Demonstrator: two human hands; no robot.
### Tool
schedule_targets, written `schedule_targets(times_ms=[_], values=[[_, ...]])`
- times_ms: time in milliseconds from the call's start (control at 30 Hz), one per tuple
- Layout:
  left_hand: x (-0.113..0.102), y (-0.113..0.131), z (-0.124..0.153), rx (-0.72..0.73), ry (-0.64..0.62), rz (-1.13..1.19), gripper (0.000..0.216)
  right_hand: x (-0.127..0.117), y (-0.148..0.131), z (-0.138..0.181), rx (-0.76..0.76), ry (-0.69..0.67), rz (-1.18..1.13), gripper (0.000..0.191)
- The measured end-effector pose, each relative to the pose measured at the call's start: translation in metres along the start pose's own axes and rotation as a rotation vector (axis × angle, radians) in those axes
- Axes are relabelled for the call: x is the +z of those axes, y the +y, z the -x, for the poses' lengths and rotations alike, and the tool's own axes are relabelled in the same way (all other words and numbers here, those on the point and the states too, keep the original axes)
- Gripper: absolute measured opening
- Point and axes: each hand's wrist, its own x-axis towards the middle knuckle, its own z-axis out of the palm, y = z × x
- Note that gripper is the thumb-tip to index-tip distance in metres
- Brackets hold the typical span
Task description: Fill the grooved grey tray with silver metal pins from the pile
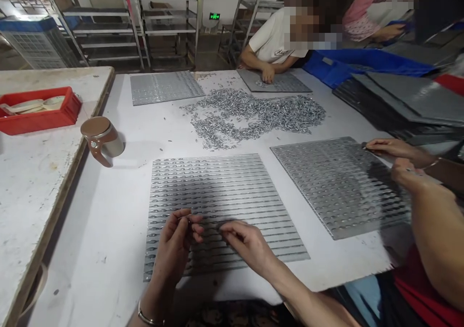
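A grey grooved tray (pixel 217 191) lies on the white table right in front of me, many of its slots filled with small metal pieces. My left hand (pixel 177 245) hovers over its near left part, fingers curled and pinching several small metal pieces. My right hand (pixel 246 245) rests on the tray's near middle, fingertips pinched on one small metal piece at a groove. A heap of loose metal pieces (pixel 250 116) lies beyond the tray at the table's centre.
A brown-lidded mug (pixel 103 141) stands at the left. A co-worker's hands (pixel 402 160) work on a second tray (pixel 337 182) at the right. Another person sits at the far side by a tray (pixel 275 81). A red bin (pixel 39 110) sits on the neighbouring table. Stacked grey trays (pixel 406 99) lie far right.
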Motion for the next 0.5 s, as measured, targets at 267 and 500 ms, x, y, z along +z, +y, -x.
schedule_targets(times_ms=[267, 500], values=[[-0.002, -0.006, 0.0, 0.017, -0.002, -0.126, 0.033, 0.013, -0.004, -0.002, -0.055, -0.077, 0.269, 0.021], [-0.005, -0.014, -0.004, -0.11, -0.134, -0.132, 0.034, 0.005, -0.009, 0.003, -0.049, 0.081, 0.178, 0.015]])
